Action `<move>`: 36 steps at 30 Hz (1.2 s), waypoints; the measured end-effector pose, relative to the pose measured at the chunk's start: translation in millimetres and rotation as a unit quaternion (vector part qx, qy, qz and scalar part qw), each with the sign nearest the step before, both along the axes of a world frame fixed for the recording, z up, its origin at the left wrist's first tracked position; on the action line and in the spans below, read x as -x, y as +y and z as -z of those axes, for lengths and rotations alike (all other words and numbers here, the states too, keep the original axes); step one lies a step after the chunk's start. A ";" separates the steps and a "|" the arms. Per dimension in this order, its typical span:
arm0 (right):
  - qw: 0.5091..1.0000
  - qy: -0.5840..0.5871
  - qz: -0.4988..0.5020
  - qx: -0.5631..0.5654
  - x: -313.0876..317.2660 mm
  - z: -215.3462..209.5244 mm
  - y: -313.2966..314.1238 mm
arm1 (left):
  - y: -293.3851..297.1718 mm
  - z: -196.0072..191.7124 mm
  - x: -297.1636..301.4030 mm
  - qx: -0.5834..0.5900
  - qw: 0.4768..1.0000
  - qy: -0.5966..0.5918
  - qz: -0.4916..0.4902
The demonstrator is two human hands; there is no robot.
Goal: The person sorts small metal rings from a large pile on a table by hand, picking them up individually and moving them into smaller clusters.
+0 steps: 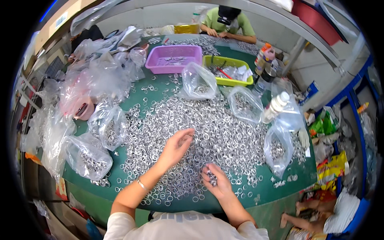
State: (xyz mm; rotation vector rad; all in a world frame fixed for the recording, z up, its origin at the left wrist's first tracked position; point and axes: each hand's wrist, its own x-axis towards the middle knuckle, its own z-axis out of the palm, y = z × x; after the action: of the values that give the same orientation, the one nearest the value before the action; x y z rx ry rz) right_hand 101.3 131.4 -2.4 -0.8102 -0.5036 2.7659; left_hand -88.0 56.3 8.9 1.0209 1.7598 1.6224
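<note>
Where the green worktop [105,189] reaches its left side, crumpled clear plastic bags [52,132] pile up around a pink container [83,113], and two open bags [90,161] of small rings lie beside them. Toward the far side sits a purple basin [176,69]. A broad heap of silver metal rings [230,134] covers the middle. Just over it is the left hand [175,147], a bangle [142,184] at its wrist; its grip is loosely curled, thumb apart from the forefinger, and I cannot tell whether it has hold of a ring. To its right, nearer the body, the right hand [220,183] has its grip folded around a small cluster of rings. Beyond the heap stands a yellow-green basket [232,83], with a co-worker [240,29] in a green top behind it. Farther right come a white bottle [275,109] and another open bag of rings [276,160].
</note>
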 end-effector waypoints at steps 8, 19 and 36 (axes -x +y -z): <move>0.999 -0.031 -0.019 -0.004 2.1 4.3 11.2 | 108.3 -19.5 102.8 0.177 0.848 0.497 -0.050; 0.999 -0.020 -0.046 -0.003 60.0 -13.1 75.9 | 92.7 11.0 85.1 0.146 0.819 0.555 -0.025; 0.945 0.006 0.067 -0.321 203.5 -42.1 141.3 | 99.2 -5.3 85.6 0.175 0.801 0.566 -0.088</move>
State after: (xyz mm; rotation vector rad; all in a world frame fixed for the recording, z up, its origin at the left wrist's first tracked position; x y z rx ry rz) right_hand -102.2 272.8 39.8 -0.6274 -1.2067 2.2474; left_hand -173.5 155.5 14.2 1.8661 2.8072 0.6136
